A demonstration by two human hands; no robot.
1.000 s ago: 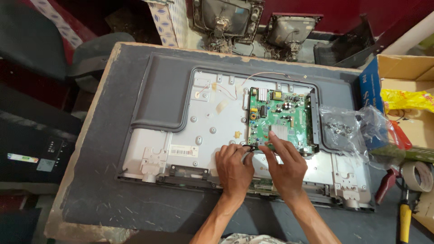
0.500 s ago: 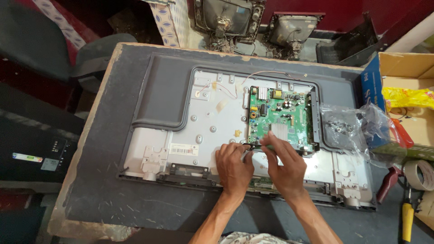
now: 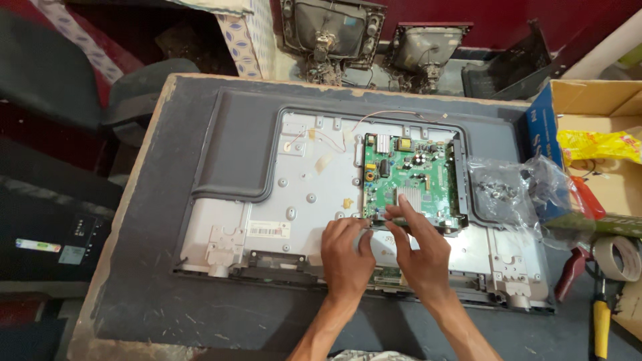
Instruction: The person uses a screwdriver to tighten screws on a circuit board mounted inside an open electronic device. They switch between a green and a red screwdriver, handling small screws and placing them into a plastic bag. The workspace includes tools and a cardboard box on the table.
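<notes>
Both your hands meet at six o'clock of the green rectangular circuit board (image 3: 411,182) on the opened grey flat-panel television back (image 3: 301,194). Your left hand (image 3: 346,257) and right hand (image 3: 418,251) pinch something small, hidden by fingers. Beyond, at three o'clock, lies a clear plastic bag (image 3: 511,194).

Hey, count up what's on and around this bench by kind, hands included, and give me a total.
Hands: 2 (left hand, right hand)
Green circuit board: 1
Opened flat television: 1
Clear plastic bag of screws: 1
Tape roll: 1
Old picture tubes: 2
Total: 8
</notes>
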